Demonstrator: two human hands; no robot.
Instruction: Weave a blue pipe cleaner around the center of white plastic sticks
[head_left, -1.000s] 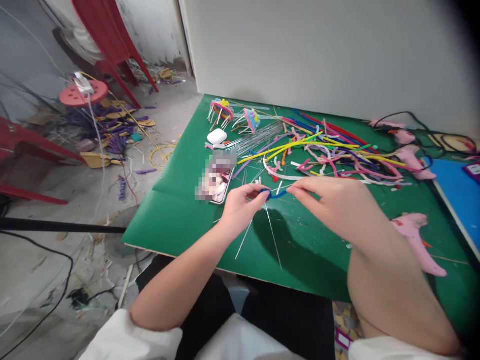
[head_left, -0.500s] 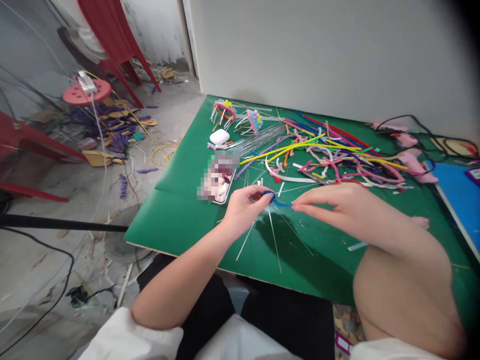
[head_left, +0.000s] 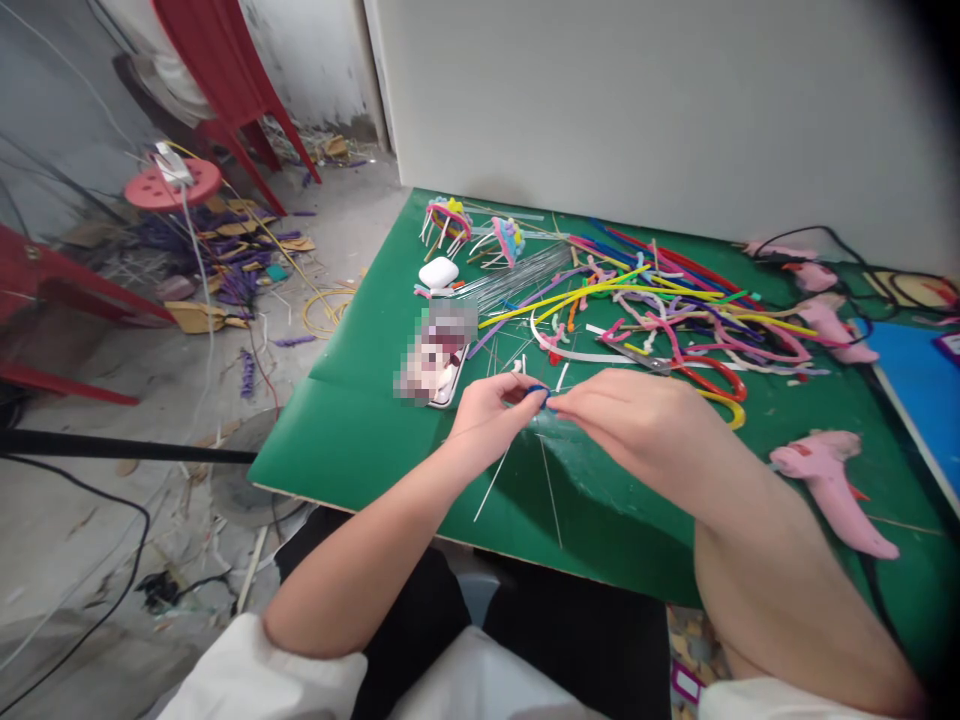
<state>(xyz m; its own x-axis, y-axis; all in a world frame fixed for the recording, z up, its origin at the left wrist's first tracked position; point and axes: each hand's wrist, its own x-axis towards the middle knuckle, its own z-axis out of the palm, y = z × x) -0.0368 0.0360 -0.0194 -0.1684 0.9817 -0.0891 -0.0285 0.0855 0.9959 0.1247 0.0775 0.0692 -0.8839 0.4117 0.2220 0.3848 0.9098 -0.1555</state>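
My left hand is closed in a pinch on a small blue pipe cleaner, above the green table. My right hand meets it from the right, thumb and fingers pinched on the same blue piece. The fingertips of both hands nearly touch and hide most of it. Thin stiff wires lie below the hands. Just beyond my right hand are scissors with orange and yellow handles, beside a heap of coloured pipe cleaners.
A pink glue gun lies right of my right forearm, another farther back. A phone, a white case, silvery wires and two small colourful pipe-cleaner pieces occupy the left and back. A blue board sits at right.
My right hand has moved left and lower, up against the left hand, and the stretched blue strand between them has shortened. The scissors' handles and near glue gun have come into view.
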